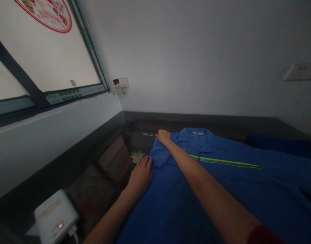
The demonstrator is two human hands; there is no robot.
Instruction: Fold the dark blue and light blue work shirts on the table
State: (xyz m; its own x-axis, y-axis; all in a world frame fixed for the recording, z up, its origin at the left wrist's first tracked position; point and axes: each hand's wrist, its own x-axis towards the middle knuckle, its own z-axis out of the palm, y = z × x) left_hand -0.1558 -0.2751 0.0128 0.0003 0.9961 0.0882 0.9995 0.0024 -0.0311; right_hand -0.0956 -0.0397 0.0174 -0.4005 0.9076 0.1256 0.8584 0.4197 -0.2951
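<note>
A blue work shirt (196, 189) lies spread on a dark, glossy surface, its collar toward the wall. A yellow-green and grey reflective stripe (228, 163) crosses its chest, and a white label shows inside the collar. At the shirt's far left corner, by a folded-over part, my right hand (163, 136) is closed on the cloth. That arm reaches across the shirt from the lower right. My left hand (142, 171) rests nearer to me on the left edge of the shirt, its fingers extended against the fabric and the surface.
A white box-shaped device (56, 217) with a cable stands at the lower left. Darker blue cloth (279, 145) lies at the right, beyond the shirt. Wall sockets (121, 84) are in the corner, and another socket (301, 72) is at the right. A window (48, 54) fills the upper left.
</note>
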